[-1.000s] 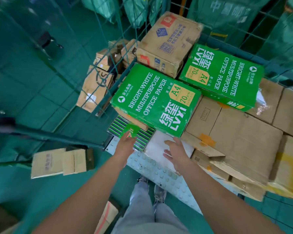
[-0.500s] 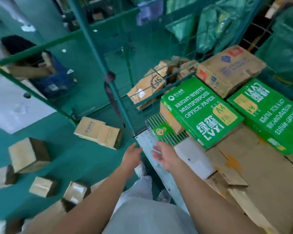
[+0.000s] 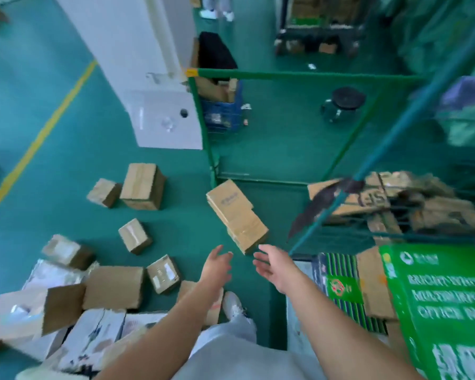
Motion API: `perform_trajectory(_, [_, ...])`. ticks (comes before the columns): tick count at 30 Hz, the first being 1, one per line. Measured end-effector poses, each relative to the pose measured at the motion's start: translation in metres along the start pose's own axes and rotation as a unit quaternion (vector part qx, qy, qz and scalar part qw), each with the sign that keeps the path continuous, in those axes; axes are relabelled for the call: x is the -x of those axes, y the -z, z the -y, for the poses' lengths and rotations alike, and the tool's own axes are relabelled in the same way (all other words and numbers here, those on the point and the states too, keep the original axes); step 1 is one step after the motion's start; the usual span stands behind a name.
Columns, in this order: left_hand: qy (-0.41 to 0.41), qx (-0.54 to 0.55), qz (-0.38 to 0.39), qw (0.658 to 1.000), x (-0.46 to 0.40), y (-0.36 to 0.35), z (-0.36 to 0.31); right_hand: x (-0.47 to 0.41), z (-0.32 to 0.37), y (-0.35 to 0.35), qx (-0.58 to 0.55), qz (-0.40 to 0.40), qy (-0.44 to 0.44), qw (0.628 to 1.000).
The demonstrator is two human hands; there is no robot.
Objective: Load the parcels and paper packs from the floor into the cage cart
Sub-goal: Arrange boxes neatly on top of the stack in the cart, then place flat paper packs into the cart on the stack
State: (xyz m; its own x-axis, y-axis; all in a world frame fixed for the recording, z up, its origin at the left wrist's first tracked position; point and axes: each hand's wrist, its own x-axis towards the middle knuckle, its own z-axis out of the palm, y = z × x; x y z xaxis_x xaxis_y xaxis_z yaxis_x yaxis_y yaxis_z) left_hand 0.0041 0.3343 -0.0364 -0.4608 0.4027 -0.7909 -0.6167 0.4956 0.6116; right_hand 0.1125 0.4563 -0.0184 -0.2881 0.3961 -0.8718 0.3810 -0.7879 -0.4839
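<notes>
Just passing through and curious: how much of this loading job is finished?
Partly done. A green paper pack and brown boxes already lie in the cage cart. Both hands, left and right, are empty and reaching toward a long brown parcel on the floor. Many parcels are left there, like the small box.

Ahead of you a white pillar (image 3: 148, 64) rises from the green floor (image 3: 52, 149), with a yellow line (image 3: 43, 133) painted slantwise to its left. Just right of the pillar stands a blue crate (image 3: 222, 111) stuffed with flattened cardboard (image 3: 217, 90), and further right a dark round stool (image 3: 343, 102).
</notes>
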Motion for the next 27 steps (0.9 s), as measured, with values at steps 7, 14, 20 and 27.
perform_trajectory(7, [0.017, 0.093, -0.079, 0.992, -0.041, 0.075, -0.067, -0.039, 0.060, -0.108, 0.098, 0.054, 0.008, 0.994])
perform_trajectory(14, [-0.001, 0.208, -0.178, 0.962, -0.058, 0.141, -0.080, -0.051, 0.081, -0.206, 0.217, 0.123, -0.001, 0.968])
perform_trajectory(20, [0.005, 0.335, -0.240, 0.911, -0.070, 0.185, -0.083, -0.075, 0.093, -0.281, 0.331, 0.175, -0.019, 0.927])
perform_trajectory(27, [0.002, 0.450, -0.358, 0.818, -0.086, 0.233, -0.118, -0.104, 0.116, -0.387, 0.473, 0.261, -0.038, 0.841])
